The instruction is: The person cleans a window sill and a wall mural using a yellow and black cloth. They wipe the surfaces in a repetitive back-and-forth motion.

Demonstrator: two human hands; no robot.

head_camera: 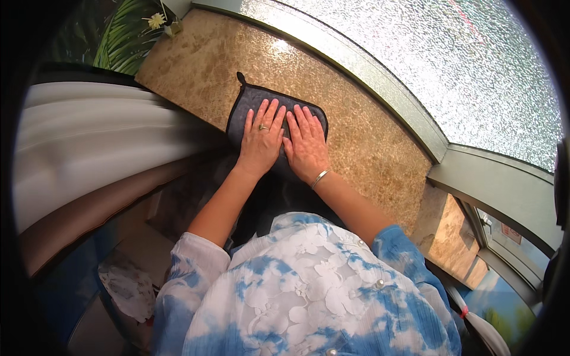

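A grey cleaning cloth with black edging and a hanging loop at its far left corner lies spread on a brown marble-look windowsill. Its near part hangs over the sill's front edge. My left hand rests flat on the cloth, palm down, with fingers apart and a ring on one finger. Beside it my right hand also presses flat on the cloth, a silver bangle at the wrist. The two thumbs almost touch. Neither hand grips the fabric, as far as I can see.
Textured, glittering window glass in a metal frame borders the sill's far side. White padded upholstery stands to the left. Green palm-like leaves and a pale yellow flower are at upper left. A tied curtain hangs at lower right.
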